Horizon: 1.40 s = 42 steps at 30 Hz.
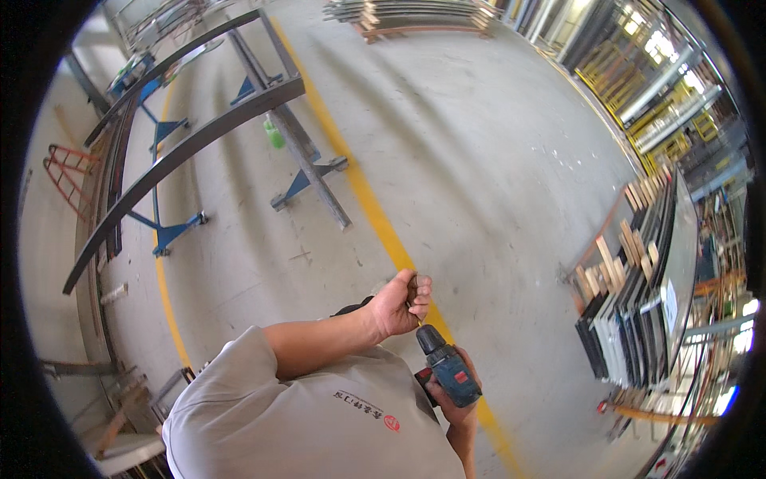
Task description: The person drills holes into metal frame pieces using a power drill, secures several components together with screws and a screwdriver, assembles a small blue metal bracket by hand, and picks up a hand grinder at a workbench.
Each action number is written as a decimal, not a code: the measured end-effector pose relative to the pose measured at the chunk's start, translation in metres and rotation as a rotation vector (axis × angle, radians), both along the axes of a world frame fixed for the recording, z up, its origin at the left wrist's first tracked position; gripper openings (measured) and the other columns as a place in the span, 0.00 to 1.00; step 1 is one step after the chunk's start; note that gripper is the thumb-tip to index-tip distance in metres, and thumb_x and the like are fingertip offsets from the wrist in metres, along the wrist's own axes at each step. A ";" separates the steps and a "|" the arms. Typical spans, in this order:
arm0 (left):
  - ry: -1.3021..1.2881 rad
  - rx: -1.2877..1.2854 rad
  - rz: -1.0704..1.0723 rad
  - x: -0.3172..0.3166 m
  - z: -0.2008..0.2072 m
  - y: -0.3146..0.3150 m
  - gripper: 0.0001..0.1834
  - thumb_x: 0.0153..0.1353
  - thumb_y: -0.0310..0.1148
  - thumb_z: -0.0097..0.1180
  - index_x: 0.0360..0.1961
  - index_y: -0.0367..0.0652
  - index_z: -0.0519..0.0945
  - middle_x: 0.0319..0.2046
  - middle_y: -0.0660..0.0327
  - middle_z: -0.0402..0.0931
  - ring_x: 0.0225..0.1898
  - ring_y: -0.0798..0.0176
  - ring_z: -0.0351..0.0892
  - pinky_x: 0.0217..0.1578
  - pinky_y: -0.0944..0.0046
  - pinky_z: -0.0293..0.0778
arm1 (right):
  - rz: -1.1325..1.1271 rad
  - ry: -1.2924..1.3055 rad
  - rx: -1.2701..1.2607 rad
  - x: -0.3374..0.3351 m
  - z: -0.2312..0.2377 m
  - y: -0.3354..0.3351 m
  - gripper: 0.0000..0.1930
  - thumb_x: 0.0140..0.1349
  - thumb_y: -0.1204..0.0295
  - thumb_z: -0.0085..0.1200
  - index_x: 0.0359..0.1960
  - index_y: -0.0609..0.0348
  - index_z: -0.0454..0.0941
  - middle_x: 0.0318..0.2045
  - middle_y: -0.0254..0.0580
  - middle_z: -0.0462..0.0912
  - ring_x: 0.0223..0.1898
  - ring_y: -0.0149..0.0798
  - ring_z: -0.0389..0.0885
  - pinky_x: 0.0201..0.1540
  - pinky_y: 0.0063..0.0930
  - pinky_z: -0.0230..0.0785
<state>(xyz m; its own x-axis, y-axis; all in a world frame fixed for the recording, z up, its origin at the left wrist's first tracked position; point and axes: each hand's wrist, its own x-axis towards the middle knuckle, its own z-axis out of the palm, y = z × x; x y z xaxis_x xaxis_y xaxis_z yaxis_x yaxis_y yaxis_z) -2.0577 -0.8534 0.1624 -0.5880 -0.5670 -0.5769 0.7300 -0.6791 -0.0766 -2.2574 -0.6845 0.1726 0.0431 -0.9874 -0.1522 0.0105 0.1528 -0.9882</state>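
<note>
My right hand [452, 405] grips a blue and black cordless drill [451, 371], whose dark chuck points up and to the left. Just above the chuck, my left hand [401, 304] is closed around a small dark piece [412, 289] that is too small to identify. The left forearm reaches in from my grey short sleeve [255, 359]. Both hands are held in front of my chest above the concrete floor.
Long dark curved steel beams [183, 148] lie on blue stands [171, 231] at the left. A yellow floor line [367, 199] runs diagonally under my hands. A rack of dark panels with wooden blocks [630, 303] stands at the right. A green bottle [274, 134] sits by the beams.
</note>
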 end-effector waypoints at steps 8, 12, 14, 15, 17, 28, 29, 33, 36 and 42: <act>0.067 -0.029 0.197 0.000 -0.026 -0.154 0.20 0.77 0.45 0.38 0.36 0.41 0.74 0.23 0.68 0.66 0.16 0.73 0.57 0.14 0.73 0.57 | 0.330 0.250 -0.257 -0.015 0.016 -0.201 0.40 0.51 0.79 0.70 0.67 0.66 0.65 0.44 0.44 0.84 0.40 0.32 0.82 0.49 0.25 0.73; 0.083 -0.008 0.303 0.007 -0.019 -0.238 0.19 0.77 0.45 0.39 0.37 0.41 0.74 0.23 0.68 0.66 0.16 0.73 0.57 0.13 0.73 0.57 | 0.396 0.365 -0.251 -0.008 0.040 -0.302 0.38 0.51 0.79 0.69 0.66 0.67 0.67 0.42 0.43 0.86 0.39 0.32 0.83 0.48 0.26 0.74; 0.087 0.003 0.365 0.020 -0.015 -0.266 0.19 0.77 0.45 0.40 0.37 0.41 0.74 0.23 0.69 0.67 0.16 0.73 0.56 0.14 0.73 0.57 | 0.450 0.355 -0.244 -0.004 0.041 -0.345 0.38 0.50 0.79 0.69 0.66 0.67 0.67 0.40 0.42 0.86 0.38 0.32 0.83 0.47 0.26 0.75; 0.096 0.009 0.408 0.025 -0.013 -0.283 0.19 0.76 0.45 0.41 0.36 0.41 0.74 0.23 0.69 0.67 0.16 0.73 0.56 0.14 0.73 0.57 | 0.486 0.344 -0.255 -0.004 0.041 -0.374 0.38 0.50 0.79 0.69 0.66 0.67 0.67 0.39 0.42 0.86 0.38 0.31 0.83 0.47 0.26 0.75; 0.067 0.025 0.507 0.040 -0.010 -0.308 0.18 0.76 0.45 0.42 0.36 0.42 0.74 0.23 0.69 0.66 0.16 0.73 0.55 0.15 0.73 0.57 | 0.564 0.290 -0.263 0.001 0.031 -0.421 0.39 0.50 0.79 0.70 0.66 0.66 0.68 0.38 0.41 0.87 0.37 0.31 0.84 0.46 0.26 0.75; -0.009 0.177 1.013 0.069 -0.047 -0.492 0.14 0.71 0.40 0.47 0.31 0.42 0.73 0.19 0.68 0.62 0.16 0.72 0.55 0.16 0.71 0.59 | 1.179 0.139 -0.269 0.033 0.003 -0.763 0.35 0.54 0.78 0.63 0.67 0.61 0.69 0.50 0.52 0.84 0.49 0.47 0.86 0.53 0.31 0.75; -0.019 0.176 1.057 0.068 -0.043 -0.515 0.14 0.71 0.39 0.47 0.31 0.42 0.73 0.20 0.68 0.62 0.16 0.72 0.55 0.16 0.71 0.59 | 1.220 0.117 -0.293 0.037 0.004 -0.797 0.35 0.54 0.78 0.63 0.67 0.60 0.69 0.50 0.53 0.84 0.49 0.48 0.86 0.52 0.32 0.75; -0.035 0.123 1.210 0.081 -0.029 -0.600 0.13 0.71 0.38 0.47 0.32 0.41 0.74 0.20 0.68 0.64 0.16 0.72 0.56 0.16 0.71 0.59 | 1.296 0.098 -0.609 0.068 0.013 -0.910 0.38 0.51 0.76 0.67 0.67 0.63 0.69 0.46 0.52 0.86 0.39 0.47 0.87 0.45 0.31 0.77; -0.094 0.146 1.264 0.102 -0.022 -0.659 0.12 0.70 0.37 0.48 0.32 0.41 0.74 0.20 0.68 0.65 0.16 0.71 0.56 0.16 0.72 0.58 | 1.358 0.010 -0.404 0.096 0.017 -0.980 0.37 0.51 0.78 0.66 0.67 0.60 0.70 0.48 0.51 0.86 0.41 0.48 0.87 0.49 0.32 0.77; -0.044 0.215 1.339 0.182 -0.071 -0.819 0.11 0.68 0.36 0.49 0.29 0.42 0.74 0.19 0.68 0.64 0.16 0.72 0.56 0.15 0.71 0.56 | 1.404 0.002 -0.199 0.175 -0.034 -1.138 0.41 0.51 0.77 0.67 0.71 0.54 0.66 0.52 0.52 0.84 0.45 0.44 0.86 0.52 0.30 0.74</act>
